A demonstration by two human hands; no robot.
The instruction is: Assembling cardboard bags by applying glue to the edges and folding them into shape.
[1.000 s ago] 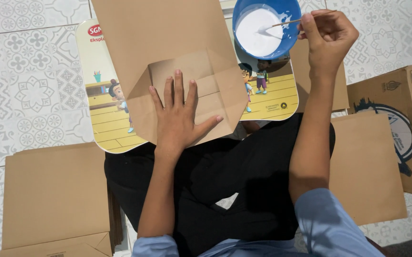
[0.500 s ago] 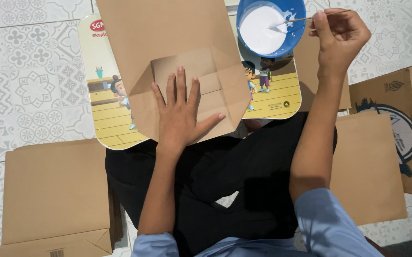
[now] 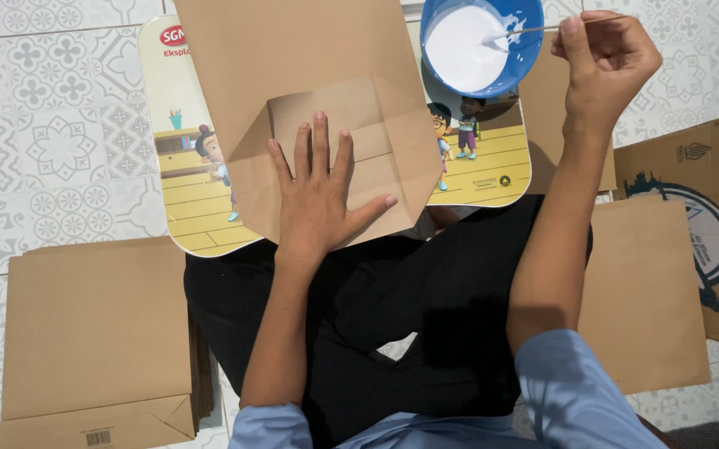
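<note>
While our left hand point(image 3: 320, 199) lies flat, fingers spread, on the folded brown paper bag point(image 3: 318, 116), its bottom flaps look unglued
Right of the bag, our right hand point(image 3: 605, 62) pinches a thin stick point(image 3: 542, 28) in the blue bowl of white glue point(image 3: 480, 41)

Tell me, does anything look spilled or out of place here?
Nothing is spilled. White glue smears the inner wall of the blue bowl, which overhangs the cartoon board. The paper bag lies slightly askew under the left hand.

The left hand point(image 3: 318, 199) lies flat, fingers spread (palm down); the right hand point(image 3: 605, 58) is raised, fingers pinched together.
</note>
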